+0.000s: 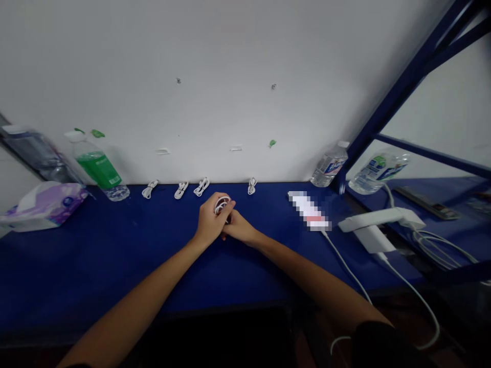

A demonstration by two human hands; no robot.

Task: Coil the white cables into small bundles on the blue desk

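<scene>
My left hand [209,221] and my right hand [240,226] meet over the middle of the blue table [153,266]. Both are closed around a coiled white cable [221,204], whose loops show between the fingers and thumbs. The rest of the coil is hidden inside my hands. Behind them, along the wall, lie several bundled white cables: one bundle [150,189] at the far left, a second [181,190], a third [201,186] just beyond my left hand, and another [251,186] farther right.
At left stand a purple tissue pack [49,204], a green-labelled bottle [100,168] and another bottle [36,148]. To the right are a water bottle [330,164], a blurred-out phone [310,210] on a cable, a white power strip [379,219] and a blue metal frame [399,92].
</scene>
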